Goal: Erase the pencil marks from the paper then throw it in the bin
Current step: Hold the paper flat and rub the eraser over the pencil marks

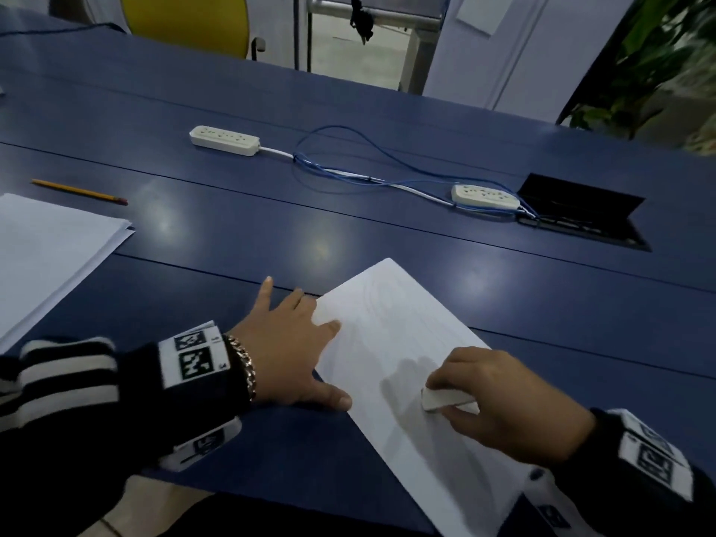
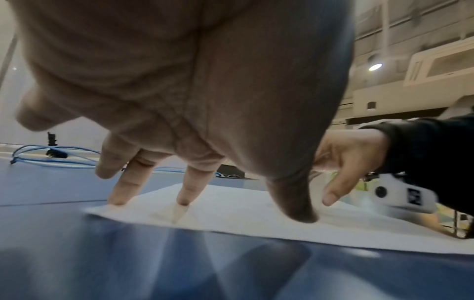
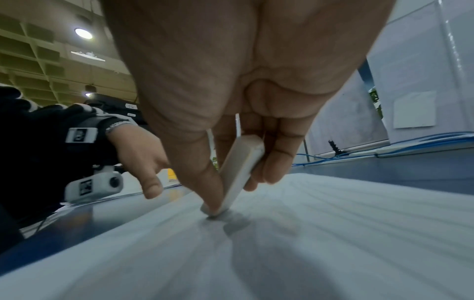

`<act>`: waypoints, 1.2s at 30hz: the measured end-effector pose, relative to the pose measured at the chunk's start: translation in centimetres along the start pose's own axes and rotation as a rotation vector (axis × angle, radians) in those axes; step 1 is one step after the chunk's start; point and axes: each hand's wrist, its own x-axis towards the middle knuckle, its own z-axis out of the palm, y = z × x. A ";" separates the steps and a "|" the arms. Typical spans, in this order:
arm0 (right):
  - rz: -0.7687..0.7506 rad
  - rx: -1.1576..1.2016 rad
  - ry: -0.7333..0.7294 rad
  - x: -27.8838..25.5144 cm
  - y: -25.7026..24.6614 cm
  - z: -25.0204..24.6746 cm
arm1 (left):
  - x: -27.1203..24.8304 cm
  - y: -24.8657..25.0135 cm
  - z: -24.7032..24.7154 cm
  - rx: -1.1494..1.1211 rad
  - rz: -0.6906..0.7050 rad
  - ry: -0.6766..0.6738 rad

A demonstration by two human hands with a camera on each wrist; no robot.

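A white sheet of paper with faint pencil lines lies angled on the blue table near its front edge. My left hand is spread flat, its fingertips and thumb pressing the sheet's left edge. My right hand pinches a white eraser between thumb and fingers; in the right wrist view the eraser stands tilted with its lower corner touching the paper. No bin is in view.
A stack of white paper lies at the left, with a yellow pencil beyond it. Two white power strips with blue cables cross the table's middle. An open cable hatch sits at the right.
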 end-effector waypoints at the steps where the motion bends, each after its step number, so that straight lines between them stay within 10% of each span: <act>1: -0.006 -0.008 -0.022 -0.1 0.3 -0.3 | -0.8 0.1 -0.1 -0.007 0.027 0.031; 5: -0.047 -0.035 -0.122 0.9 0.1 -2.4 | -0.7 -1.1 0.1 -0.115 0.094 0.155; 20: -0.259 0.050 0.064 12.2 -3.6 -1.7 | 3.9 -3.9 1.0 -0.097 0.131 -0.046; 25: -0.377 0.048 -0.218 10.3 -4.3 -1.9 | 3.9 -3.8 0.9 -0.081 0.123 -0.057; 31: -0.286 0.033 0.058 13.3 -3.1 -2.2 | 4.1 -3.7 0.8 -0.066 0.110 -0.072; 36: -0.389 0.086 -0.237 10.1 -4.7 -2.1 | 4.0 -3.5 0.8 -0.051 0.106 -0.064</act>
